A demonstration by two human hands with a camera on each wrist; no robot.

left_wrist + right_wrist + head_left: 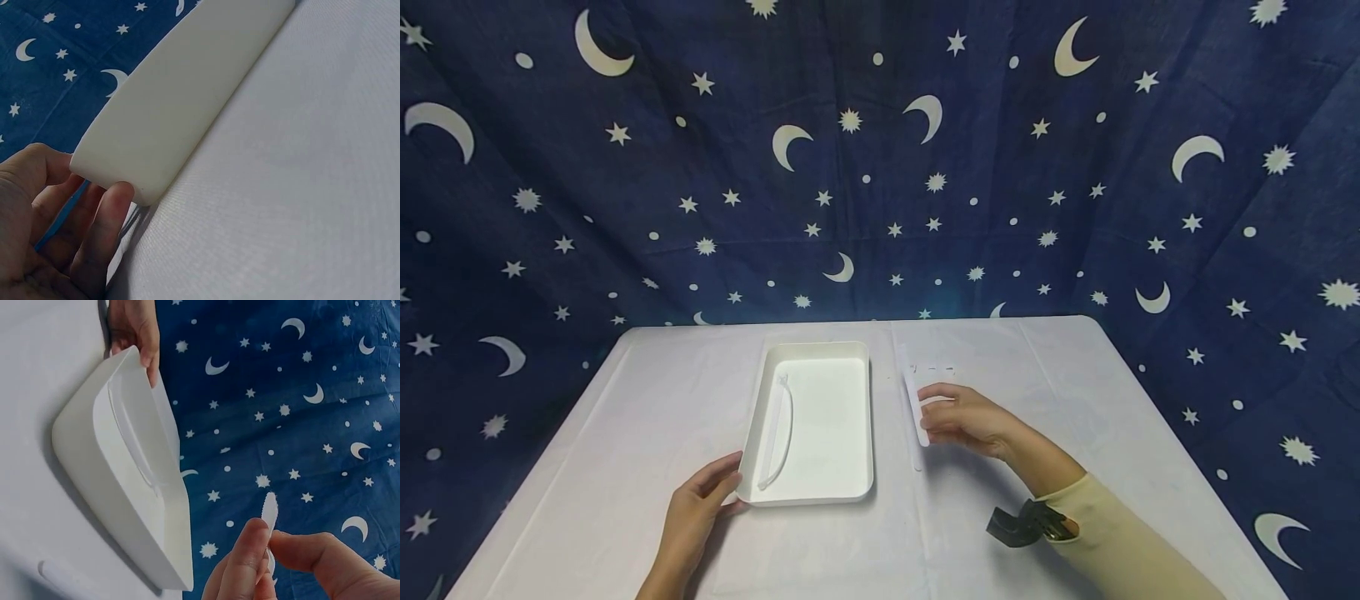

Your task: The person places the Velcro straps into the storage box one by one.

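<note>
Tray [835, 442], white and shallow, lies open side up on the worktop [1000, 550], a little left of centre in the head view, its long sides running away from the person. At its near left corner is the left hand [698, 500], clamped on that corner: the left wrist view shows the thumb at the upper edge and a finger at the lower one.

Inside the tray, along its left side, lies a curved strip [789, 433], also white.

To the right of the tray, and apart from it, the right hand [966, 421] pinches a thin white held strip [270, 511] between thumb and fingers. The right wrist view shows one end of it standing out past the fingertips, with a finely toothed edge. The rounded end of a loose strip [59, 578] shows on the worktop, between the tray and the right hand.

Short dark marks [950, 368] sit just beyond the right hand; what they belong to cannot be told. A beige sleeve [1127, 533] covers the right forearm, with a black mount [1022, 523] at the wrist. White cloth covers the worktop, and behind it hangs a blue backdrop [880, 108] printed with moons and stars.
</note>
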